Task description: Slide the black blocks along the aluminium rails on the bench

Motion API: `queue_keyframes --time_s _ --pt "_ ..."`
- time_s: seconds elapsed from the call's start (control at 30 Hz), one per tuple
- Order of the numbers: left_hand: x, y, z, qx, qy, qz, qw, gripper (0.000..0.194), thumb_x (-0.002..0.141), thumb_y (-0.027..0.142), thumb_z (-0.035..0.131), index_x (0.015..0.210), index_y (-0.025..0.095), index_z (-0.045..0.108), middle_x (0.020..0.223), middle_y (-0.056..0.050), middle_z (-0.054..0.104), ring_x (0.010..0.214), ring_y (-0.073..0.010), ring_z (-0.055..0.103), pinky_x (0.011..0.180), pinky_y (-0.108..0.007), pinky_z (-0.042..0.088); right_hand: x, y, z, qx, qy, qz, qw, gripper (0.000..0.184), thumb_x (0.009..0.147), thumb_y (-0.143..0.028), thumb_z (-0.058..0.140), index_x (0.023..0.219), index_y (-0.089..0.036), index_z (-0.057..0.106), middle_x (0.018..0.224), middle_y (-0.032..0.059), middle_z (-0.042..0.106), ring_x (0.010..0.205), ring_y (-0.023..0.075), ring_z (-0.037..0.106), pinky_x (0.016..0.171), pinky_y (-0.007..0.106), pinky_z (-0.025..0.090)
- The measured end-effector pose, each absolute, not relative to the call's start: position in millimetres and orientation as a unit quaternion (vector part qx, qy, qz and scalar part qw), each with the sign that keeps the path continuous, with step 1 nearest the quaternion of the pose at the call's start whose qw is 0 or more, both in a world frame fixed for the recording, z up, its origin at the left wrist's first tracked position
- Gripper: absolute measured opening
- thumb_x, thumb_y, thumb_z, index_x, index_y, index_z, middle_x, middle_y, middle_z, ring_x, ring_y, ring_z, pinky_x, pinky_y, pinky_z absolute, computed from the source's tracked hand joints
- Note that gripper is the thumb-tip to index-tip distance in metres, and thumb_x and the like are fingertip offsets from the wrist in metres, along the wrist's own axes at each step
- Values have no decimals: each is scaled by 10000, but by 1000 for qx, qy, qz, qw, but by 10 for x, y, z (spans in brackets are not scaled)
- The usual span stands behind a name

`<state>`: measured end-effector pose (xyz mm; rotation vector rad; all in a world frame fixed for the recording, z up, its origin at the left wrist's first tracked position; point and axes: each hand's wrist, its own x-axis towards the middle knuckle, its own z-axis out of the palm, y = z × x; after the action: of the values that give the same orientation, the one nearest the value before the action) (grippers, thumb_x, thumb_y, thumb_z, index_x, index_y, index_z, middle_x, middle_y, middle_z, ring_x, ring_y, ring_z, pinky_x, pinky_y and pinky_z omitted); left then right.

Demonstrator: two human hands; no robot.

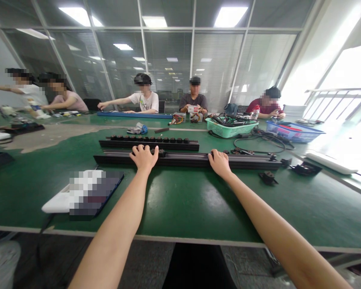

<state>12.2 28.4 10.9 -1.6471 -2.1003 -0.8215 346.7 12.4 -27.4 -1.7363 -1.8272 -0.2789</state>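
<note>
A long black rail point(186, 161) lies crosswise on the green table in front of me. My left hand point(145, 158) is wrapped over its left half, with the fingers over the far side and the thumb beside a small black block point(161, 153) in the channel. Further right, my right hand point(219, 162) grips the same rail with curled fingers; its fingertips are partly hidden. Behind it lies a second, shorter black rail point(150, 146) with a row of several black blocks along its top. Loose black parts point(268, 178) sit near the right end of the long rail.
A white device and a tablet-like panel point(111, 196) lie at the left front. Behind the rails are a crumpled cloth point(137, 129), a green basket of cables point(231, 128) and a blue basket point(295, 132). A white strip point(331, 162) lies right. Several people sit across the table.
</note>
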Motion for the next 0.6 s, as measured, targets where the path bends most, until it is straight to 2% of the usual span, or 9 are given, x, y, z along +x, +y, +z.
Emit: queue_keyframes --time_s 0.13,0.3,0.47,0.6 --pt "206 273 111 -594 -730 -290 176 580 1043 572 372 1216 161 743 1379 -210 612 1344 -426 462 1084 -610 394 3464 125 -279 -654 -687 -102 301 356 1065 -336 343 1209 -151 611 1119 173 750 1112 288 658 1093 418 354" --pt "404 244 122 -613 -716 -284 174 593 1073 531 308 1190 153 748 1378 -224 614 1322 -419 479 1046 -603 426 3457 103 -267 -649 -685 -93 318 404 1059 -326 351 1316 -116 582 1208 199 736 1168 297 649 1123 435 341" --pt "625 171 164 -661 -679 -274 167 612 1092 509 259 1179 131 732 1276 -216 658 1256 -389 536 1026 -599 449 3464 60 -262 -641 -687 -96 329 440 1058 -339 357 1349 -89 572 1212 212 728 1163 316 646 1105 448 374" --pt "751 105 204 -686 -663 -254 161 583 1092 491 271 1169 119 713 1201 -217 671 1183 -383 586 951 -544 500 3460 20 -256 -633 -699 -116 311 481 1066 -299 316 1436 -74 524 1245 230 706 1189 319 629 1094 451 391"
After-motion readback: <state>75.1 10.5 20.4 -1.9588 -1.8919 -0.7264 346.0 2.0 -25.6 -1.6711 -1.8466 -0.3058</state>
